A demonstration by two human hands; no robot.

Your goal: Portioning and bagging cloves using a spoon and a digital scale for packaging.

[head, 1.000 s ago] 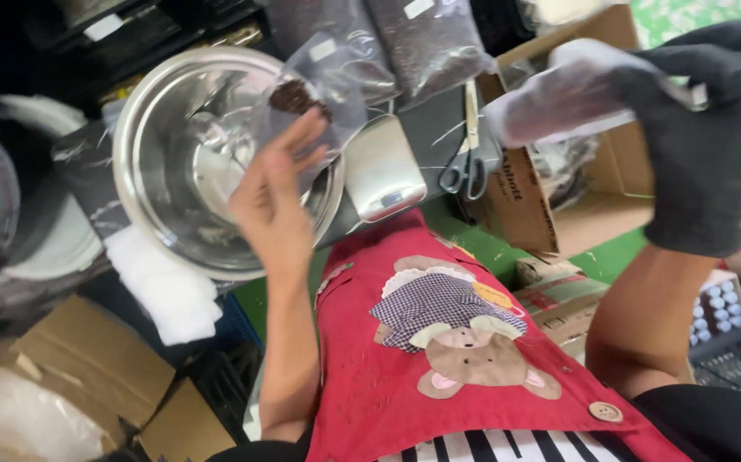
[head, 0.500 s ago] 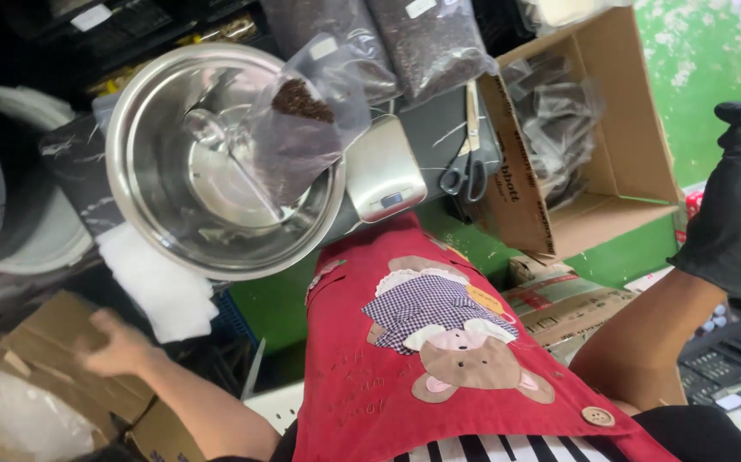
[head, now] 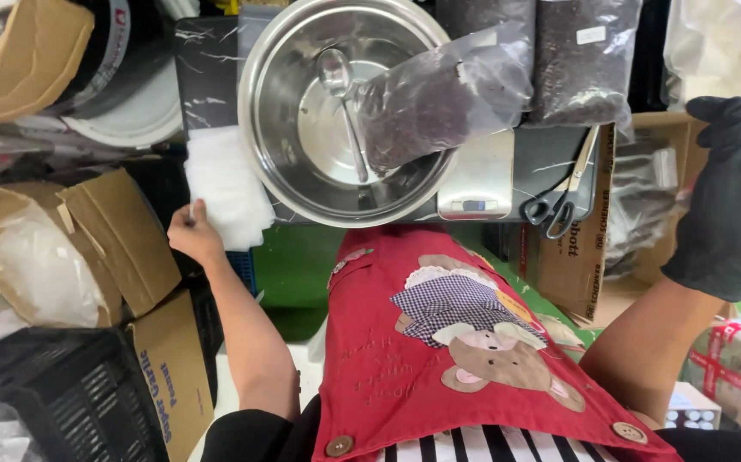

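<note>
**Bag left in the bowl, left hand at the white stack**

Head view: the bag (head: pixel 439 103) of dark bits now lies alone across the rim of the steel bowl (head: pixel 281 154), beside the spoon (head: pixel 342 103), on the scale (head: pixel 477 184). The bare left hand (head: pixel 192 235), which held that bag up a second ago, has dropped to pinch the near edge of the white stack (head: pixel 225 184). The gloved right hand (head: pixel 730 197) no longer holds its clear bag; it hangs at the right over a box (head: pixel 572 265), fingers loosely curled, empty. Scissors (head: pixel 563 197) lie untouched.
</note>
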